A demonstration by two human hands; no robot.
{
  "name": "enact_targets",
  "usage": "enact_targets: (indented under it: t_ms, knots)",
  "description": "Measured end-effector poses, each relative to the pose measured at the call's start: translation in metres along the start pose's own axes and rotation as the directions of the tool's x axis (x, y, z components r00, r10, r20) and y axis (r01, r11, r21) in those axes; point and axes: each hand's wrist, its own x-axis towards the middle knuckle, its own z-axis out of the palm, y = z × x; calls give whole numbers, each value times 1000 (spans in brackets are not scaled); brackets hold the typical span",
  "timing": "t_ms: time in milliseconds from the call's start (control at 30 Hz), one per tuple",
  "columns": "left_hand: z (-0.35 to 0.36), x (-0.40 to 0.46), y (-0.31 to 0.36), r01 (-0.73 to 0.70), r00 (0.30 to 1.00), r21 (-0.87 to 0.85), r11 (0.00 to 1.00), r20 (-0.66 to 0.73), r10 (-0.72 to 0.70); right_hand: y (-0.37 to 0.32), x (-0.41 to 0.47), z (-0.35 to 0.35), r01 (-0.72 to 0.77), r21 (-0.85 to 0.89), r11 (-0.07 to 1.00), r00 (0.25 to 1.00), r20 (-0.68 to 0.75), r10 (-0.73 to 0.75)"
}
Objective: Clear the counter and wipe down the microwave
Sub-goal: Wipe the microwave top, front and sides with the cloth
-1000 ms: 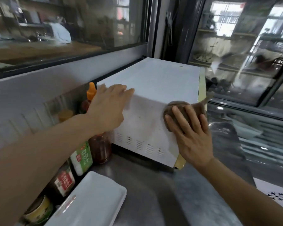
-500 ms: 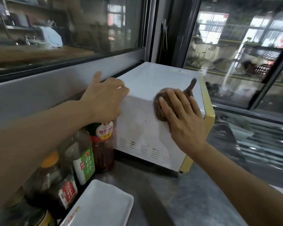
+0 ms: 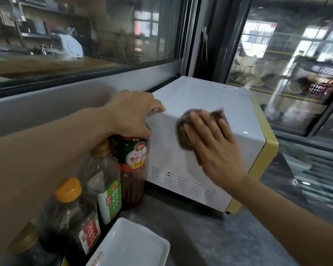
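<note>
Microwave (image 3: 204, 150) at frame centre on the counter (image 3: 210, 237), bottles (image 3: 104, 185) in a row to its left along the wall, tray (image 3: 131, 244) at bottom centre before the bottles, windows (image 3: 85, 35) across the top behind everything

Daylight through windows (image 3: 288, 60), glare on glass; wide-angle edge bending; cloth (image 3: 186, 131) motion-blurred.
</note>
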Motion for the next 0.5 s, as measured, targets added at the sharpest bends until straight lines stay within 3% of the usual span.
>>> enact_targets:
  t_ms: [67, 133, 233, 300, 400, 500]
  knots:
    - [-1, 3, -4, 12, 1000, -74, 997, 16, -11, -14, 4, 8, -23, 12, 1000, 1000, -21, 23]
    - [-1, 4, -7, 3, 1000, -134, 991, 30, 1, -29, -11, 24, 142, -16, 990, 988, 55, -141]
    - [-1, 2, -12, -19, 999, -159, 987, 47, 26, -40, -36, 32, 397, -42, 917, 899, 221, -379]
    - [-2, 1, -15, -22, 997, -173, 985, 64, 34, -36, -32, 29, 372, -1, 928, 913, 180, -366]
    - [-1, 0, -19, -17, 996, -199, 980, 78, 33, -24, 4, 16, 183, 44, 982, 983, 16, -184]
    - [1, 0, -20, 7, 997, -260, 966, 81, 15, -25, 42, 9, 54, 48, 997, 995, -83, -50]
